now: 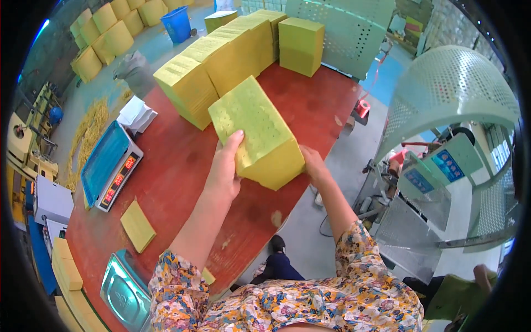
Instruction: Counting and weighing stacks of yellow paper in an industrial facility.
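Tabletop (pixel 177 166), bare middle, yellow block (pixel 259 130) near right edge (pixel 265 234), two-handed grip (pixel 224 169)

Occluded near hands.
Cannot see most fingers of left hand (pixel 225 166) behind yellow block (pixel 253 130), nor fingertips of right hand (pixel 314 164); lose part of teal pan (pixel 124 288), below-left of left hand, behind flowered sleeve (pixel 180 288).
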{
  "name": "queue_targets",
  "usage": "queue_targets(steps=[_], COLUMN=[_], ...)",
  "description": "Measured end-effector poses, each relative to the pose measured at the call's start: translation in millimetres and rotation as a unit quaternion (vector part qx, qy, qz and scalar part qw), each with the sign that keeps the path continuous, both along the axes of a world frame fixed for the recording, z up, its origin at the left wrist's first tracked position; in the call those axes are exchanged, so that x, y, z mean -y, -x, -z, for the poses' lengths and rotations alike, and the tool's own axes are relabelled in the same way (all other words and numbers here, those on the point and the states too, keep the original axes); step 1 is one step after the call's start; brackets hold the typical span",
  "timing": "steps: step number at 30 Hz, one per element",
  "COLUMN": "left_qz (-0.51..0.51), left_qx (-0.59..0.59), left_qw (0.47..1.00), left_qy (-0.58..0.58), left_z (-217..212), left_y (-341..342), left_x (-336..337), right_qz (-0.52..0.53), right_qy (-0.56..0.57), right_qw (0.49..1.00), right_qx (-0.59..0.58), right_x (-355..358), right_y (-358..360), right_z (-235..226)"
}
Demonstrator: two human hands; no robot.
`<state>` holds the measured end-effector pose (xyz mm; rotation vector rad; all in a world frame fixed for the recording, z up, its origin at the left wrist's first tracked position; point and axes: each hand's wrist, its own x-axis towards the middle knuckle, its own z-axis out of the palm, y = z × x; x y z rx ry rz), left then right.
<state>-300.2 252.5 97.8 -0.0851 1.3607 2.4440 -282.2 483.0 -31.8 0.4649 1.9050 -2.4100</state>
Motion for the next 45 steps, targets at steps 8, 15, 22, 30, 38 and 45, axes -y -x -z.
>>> queue_targets(steps=[8, 15, 22, 30, 38, 45], left_qz=[-0.219, 0.185, 0.085, 0.022, 0.01, 0.019], left_qx=[-0.496, -0.642, -0.689, -0.662, -0.642, -0.605], left_qw=[0.631, 0.523, 0.43, 0.436, 0.422, 0.4], left_qy=[0.555, 0.529, 0.576, 0.61, 0.64, 0.688], left_z=[-41, -75, -29, -19, -25, -40], left_y=[56, 58, 102, 252, 340, 334], left_x=[-64, -31, -56, -148, -204, -193], right_qz=[0.218, -0.088, -0.064, 0.026, 0.115, 0.129], right_qy=[-0.337, -0.356, -0.429, -0.375, -0.412, -0.487], right_qw=[0.897, 0.894, 0.849, 0.885, 0.871, 0.823], right_qx=[-0.184, -0.258, -0.302, -0.276, -0.243, -0.26], right_x=[-40, 34, 8, -76, -96, -94], right_y=[13, -80, 5, 169, 243, 252], right_z=[29, -22, 1, 18, 19, 21])
